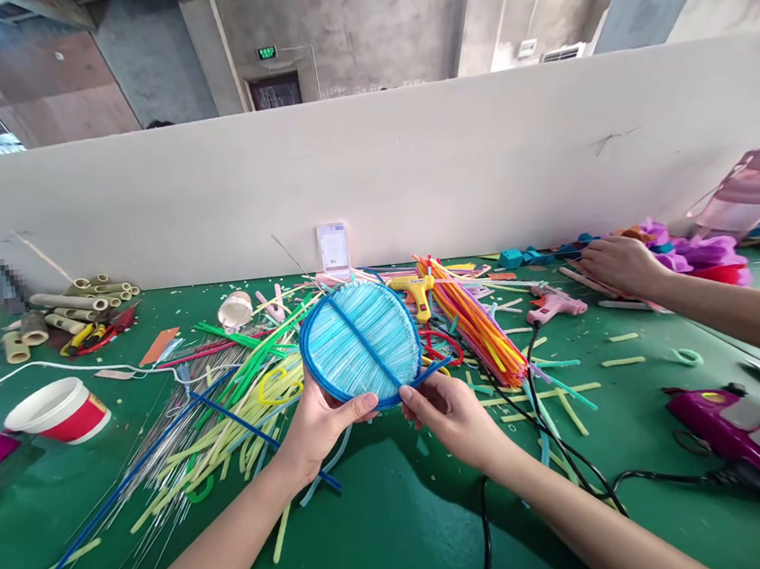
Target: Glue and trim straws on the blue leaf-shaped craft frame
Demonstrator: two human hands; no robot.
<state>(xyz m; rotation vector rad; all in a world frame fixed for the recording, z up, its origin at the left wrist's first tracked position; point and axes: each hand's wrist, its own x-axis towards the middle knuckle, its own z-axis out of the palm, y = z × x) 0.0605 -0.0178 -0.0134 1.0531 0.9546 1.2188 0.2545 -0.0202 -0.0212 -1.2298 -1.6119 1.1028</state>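
Blue disc [360,343] (darker-edged), held by left hand [319,425], right hand [449,417].

Tabletop [406,535]: bamboo tubes [76,303] at far edge, left; paper cup [86,424] before them. Disc [339,352] above middle; rightward, pipe-cleaner bundle [485,326] between two glue guns [554,304]. Power strip [742,441], right.

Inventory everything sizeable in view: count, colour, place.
Disc: one, blue, centre
Fuzzy stems: many, mixed colours, across table
Glue guns: two, yellow and pink, right of disc
Bamboo pieces: several, tan, far left
Paper cup: one, white and red, left
Power strip: one, magenta and grey, right
Pile: one, mostly purple, right
Container: one, pink, far right
Table: one, green, foreground
Partition: one, pale, behind table
Co-worker's hand: one, bare, right
Left hand: one, bare, disc's lower left
Right hand: one, bare, disc's lower right
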